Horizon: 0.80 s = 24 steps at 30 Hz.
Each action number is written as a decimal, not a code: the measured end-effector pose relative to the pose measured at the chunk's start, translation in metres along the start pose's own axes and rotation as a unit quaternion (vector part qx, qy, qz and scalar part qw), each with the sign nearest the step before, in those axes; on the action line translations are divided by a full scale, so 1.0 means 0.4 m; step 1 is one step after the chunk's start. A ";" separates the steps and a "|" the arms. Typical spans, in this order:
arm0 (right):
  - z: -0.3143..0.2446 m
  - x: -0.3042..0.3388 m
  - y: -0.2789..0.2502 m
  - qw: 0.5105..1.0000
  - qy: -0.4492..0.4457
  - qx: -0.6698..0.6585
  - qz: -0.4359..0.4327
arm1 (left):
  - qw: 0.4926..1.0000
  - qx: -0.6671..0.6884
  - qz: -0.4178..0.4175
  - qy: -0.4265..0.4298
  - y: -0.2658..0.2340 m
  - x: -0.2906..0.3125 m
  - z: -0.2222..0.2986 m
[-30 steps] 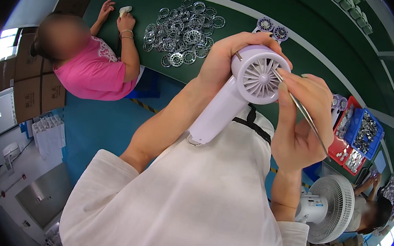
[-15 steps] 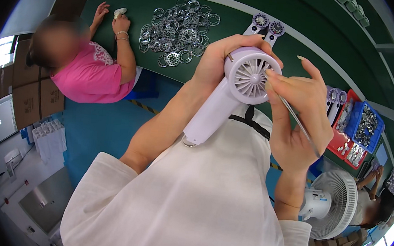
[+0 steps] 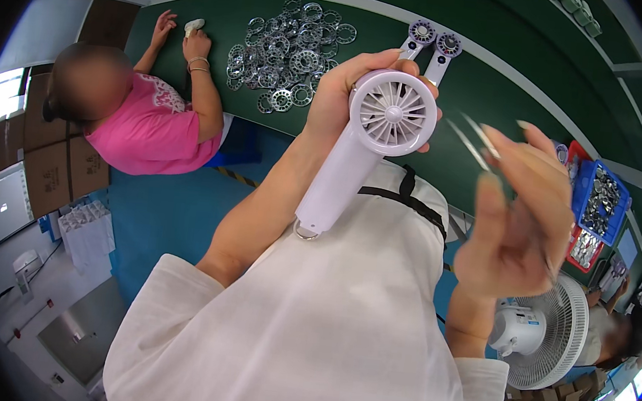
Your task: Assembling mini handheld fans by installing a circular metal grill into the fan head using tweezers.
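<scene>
My left hand (image 3: 329, 105) is wrapped round the head of a pale lilac handheld fan (image 3: 335, 179). Its round grille faces up, and the handle slants down toward my white shirt, with a metal ring at the end. To the right of the fan and apart from it, my right hand (image 3: 517, 231) is raised and blurred, with metal tweezers (image 3: 467, 143) in its fingers. The two tweezer tips stand apart, pointing up toward the fan; nothing can be made out between them.
Shiny ring-shaped parts (image 3: 288, 58) lie heaped on the green bench (image 3: 223, 17). Two fan bodies (image 3: 433, 45) lie behind my left hand. A blue bin (image 3: 621, 202) of metal parts and a white electric fan (image 3: 548, 334) stand right. A co-worker in pink (image 3: 151, 122) sits left.
My right hand with the tweezers has drawn away from the fan's grille, to the right and slightly down. The handheld fan has shifted a little left in my left hand.
</scene>
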State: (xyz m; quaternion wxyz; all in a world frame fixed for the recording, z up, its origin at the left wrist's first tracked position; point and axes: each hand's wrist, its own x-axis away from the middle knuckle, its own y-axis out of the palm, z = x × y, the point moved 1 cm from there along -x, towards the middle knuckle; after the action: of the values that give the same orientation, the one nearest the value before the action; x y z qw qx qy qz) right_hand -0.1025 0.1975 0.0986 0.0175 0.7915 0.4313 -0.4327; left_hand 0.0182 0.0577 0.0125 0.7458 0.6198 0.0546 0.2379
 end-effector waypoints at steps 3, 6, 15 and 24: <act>0.014 0.019 -0.011 0.997 0.037 -0.053 0.044 | 0.999 0.025 -0.032 -0.022 0.006 -0.003 0.005; 0.022 0.042 -0.005 0.988 0.078 -0.116 0.061 | 0.999 0.008 -0.032 -0.018 0.005 -0.010 0.008; 0.098 0.083 0.010 0.952 0.199 -0.177 0.152 | 0.994 -0.001 -0.110 -0.017 -0.017 -0.016 0.034; 0.730 0.576 0.073 0.813 0.579 -0.054 0.031 | 0.997 0.001 -0.075 -0.013 -0.029 -0.032 0.047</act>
State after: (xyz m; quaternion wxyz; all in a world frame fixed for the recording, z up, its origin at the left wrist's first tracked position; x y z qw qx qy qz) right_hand -0.2194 0.2159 -0.2554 -0.1800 0.9063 0.3595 0.1305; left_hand 0.0172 0.0341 0.0030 0.7617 0.6176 0.0918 0.1731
